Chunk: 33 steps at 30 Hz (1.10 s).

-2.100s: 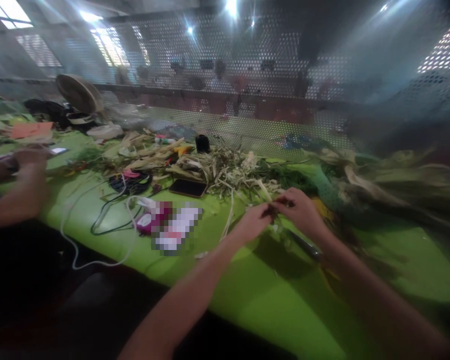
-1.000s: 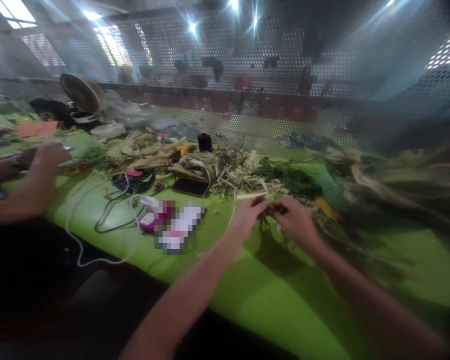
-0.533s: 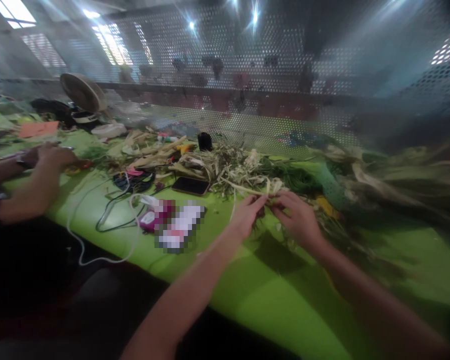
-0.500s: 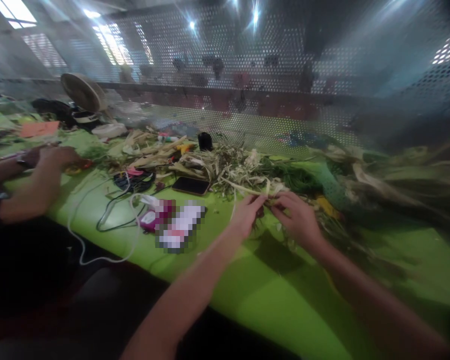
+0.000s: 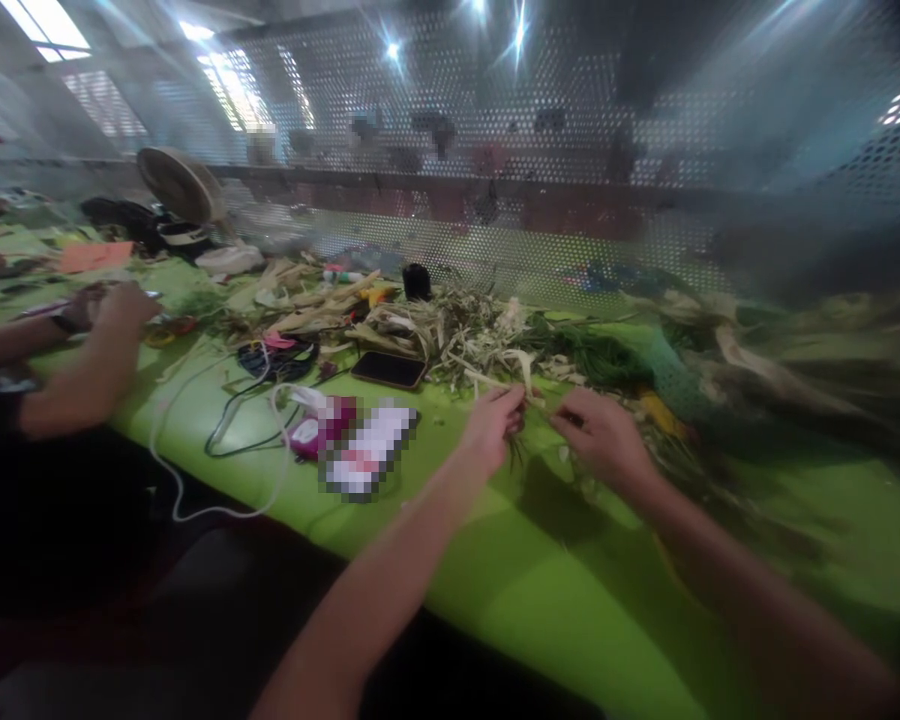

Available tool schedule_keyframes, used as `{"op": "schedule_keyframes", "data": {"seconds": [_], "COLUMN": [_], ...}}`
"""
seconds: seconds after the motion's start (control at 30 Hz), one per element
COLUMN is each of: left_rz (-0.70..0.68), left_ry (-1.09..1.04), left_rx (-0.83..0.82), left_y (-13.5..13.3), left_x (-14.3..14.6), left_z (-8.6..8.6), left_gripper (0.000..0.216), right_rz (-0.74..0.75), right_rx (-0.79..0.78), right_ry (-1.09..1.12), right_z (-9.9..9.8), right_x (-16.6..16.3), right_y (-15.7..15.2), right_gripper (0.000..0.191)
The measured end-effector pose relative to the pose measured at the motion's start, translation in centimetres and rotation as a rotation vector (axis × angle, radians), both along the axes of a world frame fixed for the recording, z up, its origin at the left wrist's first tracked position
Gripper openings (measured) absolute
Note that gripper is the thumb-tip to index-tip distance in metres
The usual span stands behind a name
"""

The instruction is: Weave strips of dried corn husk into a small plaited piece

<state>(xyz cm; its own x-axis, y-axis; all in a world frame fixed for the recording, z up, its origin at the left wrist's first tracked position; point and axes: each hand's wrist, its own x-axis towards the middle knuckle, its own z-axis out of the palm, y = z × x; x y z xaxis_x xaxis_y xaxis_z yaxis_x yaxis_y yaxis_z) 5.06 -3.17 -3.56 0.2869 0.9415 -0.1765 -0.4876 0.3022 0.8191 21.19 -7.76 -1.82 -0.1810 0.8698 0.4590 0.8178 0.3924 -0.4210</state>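
Nearest to us, the smooth, bright-green tabletop (image 5: 540, 610) lies under our forearms. Our left hand (image 5: 495, 425) is closed around a pale, flat strip of dried husk (image 5: 526, 368), which sticks up above the fingers — thin dark stems (image 5: 517, 455) hang below. Just beside it, our right hand (image 5: 604, 435) has its fingers curled and fingertips together; we cannot tell whether they pinch anything. To the left we see a magenta plastic packet (image 5: 317, 433), and beyond it a flat black phone (image 5: 388, 369). Behind our hands spreads a tangled heap of straw-coloured plant fibre (image 5: 474, 340); farther back stand a round beige fan (image 5: 180, 186) and a grey perforated metal screen (image 5: 435, 235).
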Motion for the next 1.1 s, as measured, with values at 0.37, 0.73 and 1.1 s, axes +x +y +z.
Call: {"op": "schedule_keyframes", "data": {"seconds": [0.37, 0.73, 1.1], "left_rz": [-0.097, -0.100, -0.238], "left_ry": [0.092, 0.140, 0.261], "left_rx": [0.153, 0.100, 0.168], "left_y": [-0.3, -0.3, -0.8], "left_x": [0.7, 0.4, 0.7], "left_z": [-1.4, -0.7, -1.3], "left_gripper": [0.031, 0.032, 0.032], "right_rz": [0.077, 0.021, -0.023], "right_rx": [-0.398, -0.207, -0.362], "right_ry": [0.795, 0.536, 0.842], "right_z": [-1.5, -0.6, -0.9], "right_x": [-0.4, 0.4, 0.6], "right_y": [1.5, 1.3, 1.3], "right_gripper": [0.026, 0.022, 0.028]}}
